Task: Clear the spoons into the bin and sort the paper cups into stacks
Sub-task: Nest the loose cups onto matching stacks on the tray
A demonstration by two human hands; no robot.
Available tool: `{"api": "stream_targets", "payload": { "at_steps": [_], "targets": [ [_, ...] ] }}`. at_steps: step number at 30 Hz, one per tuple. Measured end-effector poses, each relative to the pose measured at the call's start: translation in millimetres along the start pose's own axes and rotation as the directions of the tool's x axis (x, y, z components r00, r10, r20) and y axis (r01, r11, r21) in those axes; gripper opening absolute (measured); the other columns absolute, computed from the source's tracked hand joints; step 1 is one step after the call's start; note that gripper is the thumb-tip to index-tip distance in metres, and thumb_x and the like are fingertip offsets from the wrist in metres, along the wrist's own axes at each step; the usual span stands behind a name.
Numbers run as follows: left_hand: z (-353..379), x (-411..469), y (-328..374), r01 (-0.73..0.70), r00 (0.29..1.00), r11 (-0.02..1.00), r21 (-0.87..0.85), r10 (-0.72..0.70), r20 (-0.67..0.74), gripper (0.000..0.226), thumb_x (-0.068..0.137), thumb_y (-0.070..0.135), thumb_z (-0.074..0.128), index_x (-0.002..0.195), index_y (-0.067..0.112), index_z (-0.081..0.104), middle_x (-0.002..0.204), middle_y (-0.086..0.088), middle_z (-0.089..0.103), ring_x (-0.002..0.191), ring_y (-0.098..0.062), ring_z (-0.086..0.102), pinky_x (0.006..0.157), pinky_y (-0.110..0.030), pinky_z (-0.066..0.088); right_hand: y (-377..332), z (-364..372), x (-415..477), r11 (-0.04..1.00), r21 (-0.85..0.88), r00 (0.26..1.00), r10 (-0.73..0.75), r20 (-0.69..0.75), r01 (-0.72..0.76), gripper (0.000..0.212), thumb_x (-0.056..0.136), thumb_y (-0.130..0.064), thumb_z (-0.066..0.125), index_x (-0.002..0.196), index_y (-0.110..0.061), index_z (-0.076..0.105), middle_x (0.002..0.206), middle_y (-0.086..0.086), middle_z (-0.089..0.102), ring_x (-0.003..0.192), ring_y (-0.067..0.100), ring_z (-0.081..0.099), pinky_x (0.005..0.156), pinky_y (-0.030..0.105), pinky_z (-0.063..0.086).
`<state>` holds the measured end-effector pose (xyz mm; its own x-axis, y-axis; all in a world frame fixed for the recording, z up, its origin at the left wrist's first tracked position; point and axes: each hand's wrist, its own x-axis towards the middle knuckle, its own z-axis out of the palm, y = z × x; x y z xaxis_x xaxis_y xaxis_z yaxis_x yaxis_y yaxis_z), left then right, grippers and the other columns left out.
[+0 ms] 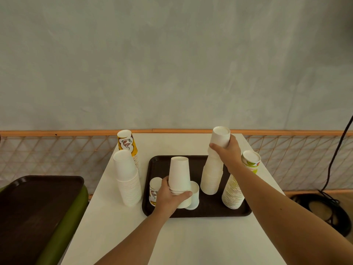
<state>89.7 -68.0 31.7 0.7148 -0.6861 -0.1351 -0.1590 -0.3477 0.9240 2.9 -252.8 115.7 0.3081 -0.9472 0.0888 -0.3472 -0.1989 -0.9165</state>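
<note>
Cup-sorting step, both hands busy on the dark tray (152, 163) on the white table (172, 236); no spoons or bin clearly visible, so that part can't be judged. Left hand (170, 197) wrapped closed around the lower part of a short white stack (179, 175) of upside-down cups, thumb on the near side, fingers round the left; stack upright, at tray's front-left, can't tell if its base is on the tray or just lifted. Right hand (227, 152) closed around the upper cups of the tall white stack (214, 175), which stands on the tray and kinks slightly at the grip, top cups tilted. Loose on tray: a printed cup (154, 188) just left of the left hand and a white cup (194, 196) touching the short stack on its right. Finished stacks: white pile (127, 178) and yellow printed pile (127, 142) off the tray at left, green-print pile (236, 188) at the tray's right edge. Next move, probably: merge the white cups, seating one stack over the other; needs straight alignment, the tall stack could buckle or tip. Then the two loose cups go to matching piles.
</note>
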Motion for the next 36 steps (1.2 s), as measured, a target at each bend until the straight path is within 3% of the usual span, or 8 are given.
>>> {"api": "stream_targets", "payload": {
  "at_steps": [5, 12, 15, 17, 19, 25, 32, 36],
  "targets": [
    [-1, 1, 2, -0.003, 1.000, 1.000, -0.017, 0.003, 0.001, 0.087, 0.066, 0.029, 0.082, 0.135, 0.022, 0.030, 0.127, 0.002, 0.047, 0.105, -0.010, 0.043, 0.098, -0.033, 0.045, 14, 4, -2, 0.998, -0.052, 0.999, 0.040, 0.035, -0.038, 0.085, 0.079, -0.030, 0.074, 0.146, -0.024, 0.022, 0.149, 0.009, 0.030, 0.136, 0.030, 0.034, 0.107, 0.048, 0.037],
    [0, 0, 6, -0.005, 1.000, 1.000, -0.027, 0.005, -0.006, 0.087, 0.067, 0.029, 0.082, 0.136, 0.021, 0.030, 0.128, 0.002, 0.047, 0.106, -0.009, 0.043, 0.097, -0.033, 0.045, -6, 6, -13, 0.987, -0.047, 0.988, -0.154, 0.023, 0.155, 0.070, 0.083, -0.034, 0.068, 0.142, -0.019, 0.033, 0.141, 0.009, 0.038, 0.130, 0.023, 0.041, 0.101, 0.036, 0.039],
    [1, 1, 10, -0.006, 1.000, 0.997, -0.074, 0.005, -0.015, 0.086, 0.064, 0.026, 0.084, 0.135, 0.018, 0.034, 0.120, 0.005, 0.049, 0.104, -0.010, 0.045, 0.089, -0.029, 0.045, -18, 14, -35, 0.981, 0.007, 0.948, -0.189, 0.256, 0.194, 0.074, 0.079, -0.040, 0.071, 0.140, -0.019, 0.036, 0.132, 0.006, 0.048, 0.123, 0.019, 0.047, 0.101, 0.033, 0.042],
    [4, 2, 12, -0.012, 1.000, 0.994, -0.110, 0.010, -0.022, 0.084, 0.063, 0.025, 0.085, 0.132, 0.018, 0.038, 0.118, 0.004, 0.054, 0.100, -0.012, 0.050, 0.083, -0.025, 0.043, -17, 25, -52, 0.988, -0.087, 0.843, -0.062, 0.534, 0.128, 0.083, 0.075, -0.044, 0.073, 0.142, -0.021, 0.030, 0.132, 0.004, 0.049, 0.121, 0.020, 0.049, 0.100, 0.032, 0.043],
    [7, 2, 14, -0.025, 1.000, 0.992, -0.121, 0.023, -0.015, 0.082, 0.064, 0.025, 0.084, 0.131, 0.018, 0.038, 0.115, 0.004, 0.055, 0.098, -0.012, 0.051, 0.081, -0.023, 0.043, -9, 36, -62, 0.987, -0.142, 0.767, 0.033, 0.641, 0.077, 0.079, 0.070, -0.048, 0.076, 0.135, -0.023, 0.037, 0.128, -0.001, 0.054, 0.116, 0.018, 0.054, 0.098, 0.033, 0.046],
    [8, 2, 11, -0.061, 0.997, 0.991, -0.115, 0.067, 0.048, 0.092, 0.058, 0.025, 0.087, 0.134, 0.022, 0.035, 0.116, 0.006, 0.054, 0.109, -0.016, 0.055, 0.087, -0.028, 0.048, -8, 35, -64, 0.998, -0.056, 0.811, 0.053, 0.582, -0.025, 0.037, 0.075, -0.037, 0.074, 0.104, -0.024, 0.054, 0.094, -0.008, 0.061, 0.089, 0.009, 0.058, 0.076, 0.024, 0.047],
    [8, 3, 7, -0.061, 0.997, 0.995, -0.084, 0.064, 0.035, 0.095, 0.058, 0.025, 0.087, 0.137, 0.021, 0.033, 0.123, 0.001, 0.055, 0.110, -0.016, 0.054, 0.093, -0.032, 0.048, -21, 30, -58, 0.998, 0.028, 0.849, 0.037, 0.527, -0.062, 0.048, 0.078, -0.036, 0.072, 0.118, -0.017, 0.052, 0.102, -0.004, 0.059, 0.090, 0.011, 0.056, 0.066, 0.020, 0.045],
    [8, 0, 4, -0.060, 0.997, 0.998, -0.026, 0.061, 0.039, 0.093, 0.061, 0.027, 0.086, 0.137, 0.021, 0.033, 0.127, 0.001, 0.052, 0.115, -0.018, 0.050, 0.098, -0.036, 0.047, -28, 27, -52, 0.997, 0.048, 0.860, 0.032, 0.510, -0.065, 0.049, 0.077, -0.036, 0.073, 0.117, -0.020, 0.050, 0.107, -0.002, 0.059, 0.097, 0.015, 0.057, 0.077, 0.028, 0.048]
  ]
}}
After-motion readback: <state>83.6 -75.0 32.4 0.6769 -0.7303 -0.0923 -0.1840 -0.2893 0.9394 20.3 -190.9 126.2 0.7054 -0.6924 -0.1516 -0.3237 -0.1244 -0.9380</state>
